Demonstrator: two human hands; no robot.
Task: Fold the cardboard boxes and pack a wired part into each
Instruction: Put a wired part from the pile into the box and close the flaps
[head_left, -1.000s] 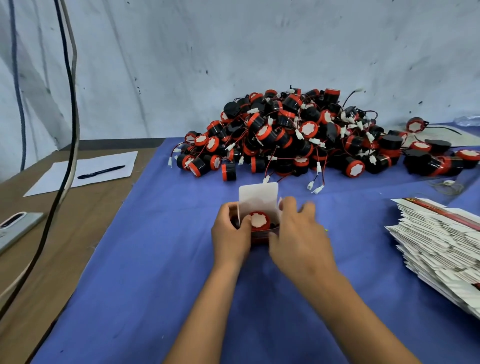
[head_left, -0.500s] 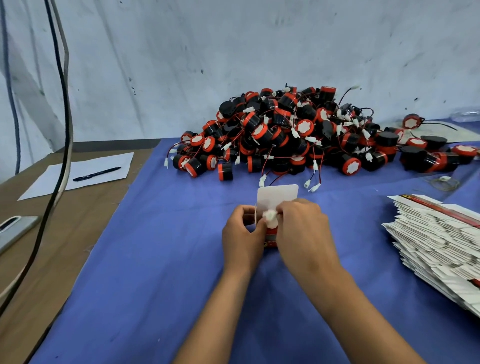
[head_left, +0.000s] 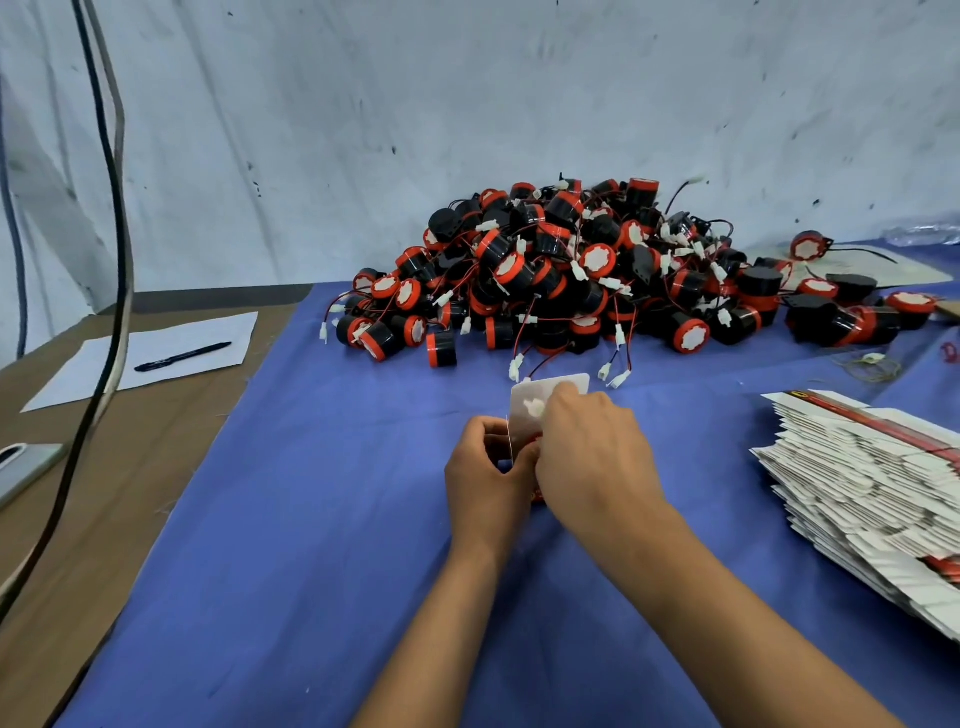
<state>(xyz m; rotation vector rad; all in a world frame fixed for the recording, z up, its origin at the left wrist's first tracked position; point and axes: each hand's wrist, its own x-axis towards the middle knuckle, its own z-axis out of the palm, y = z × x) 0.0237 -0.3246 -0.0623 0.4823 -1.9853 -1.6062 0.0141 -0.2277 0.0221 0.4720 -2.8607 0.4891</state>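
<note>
In the middle of the desk (head_left: 311, 519), near the pile of parts (head_left: 571, 275), 1 box (head_left: 545, 395) is gripped by the left hand (head_left: 485, 470) and right hand (head_left: 592, 457). The red part seen 1 second ago is now hidden inside; only its white connector (head_left: 532, 408) is being tucked in, so closing is likely next.

The red-and-black wired part, its white face in plain sight a second ago, is now almost hidden inside the small box (head_left: 540, 402), as the right hand (head_left: 587, 457) has moved across the opening, covering it.
</note>
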